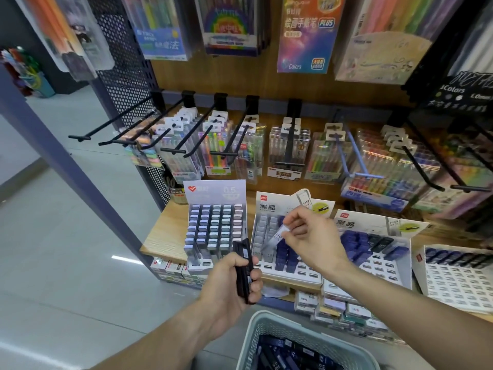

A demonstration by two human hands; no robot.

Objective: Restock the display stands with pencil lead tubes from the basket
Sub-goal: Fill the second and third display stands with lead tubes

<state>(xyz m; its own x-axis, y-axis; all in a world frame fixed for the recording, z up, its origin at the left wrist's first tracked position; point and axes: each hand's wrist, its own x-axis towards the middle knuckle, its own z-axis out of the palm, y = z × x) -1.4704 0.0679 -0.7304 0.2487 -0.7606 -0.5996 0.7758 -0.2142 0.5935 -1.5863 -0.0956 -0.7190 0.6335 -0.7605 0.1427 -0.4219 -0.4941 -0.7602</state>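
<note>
— While the view runs from near to far, what sits closest?

— A pale slatted basket (269,332) at the bottom edge, holding a heap of dark blue and black lead tubes (288,351).

— The hands?

— Left hand (232,279) is above the basket's left rim, fingers curled round a small bunch of black tubes (244,265) held roughly upright. Right hand (312,236) is further forward, over the middle stand; thumb and fingers pinch one clear tube (277,235), tilted, its lower end pointing down at the blue tubes in that stand.

— The stands themselves?

— Four show along the wooden counter (165,236). Left stand (216,231), marked 0.5, is filled nearly throughout with grey-capped tubes. Middle stand (282,252) carries pale tubes at its left, blue ones beside them, and open slots along its front rows. Third stand (378,249) has blue and black tubes only in its rear rows; the front slots are open. Fourth stand (453,276), cut by the right edge, has one dark row at the back.

— Beneath the counter?

— Boxed stock (344,308) on a lower shelf; the labels are too small to read.

— Behind?

— Pen packs (288,153) hang on black hooks (112,124); several left-hand hooks are bare. Larger marker sets (304,33) hang above.
</note>
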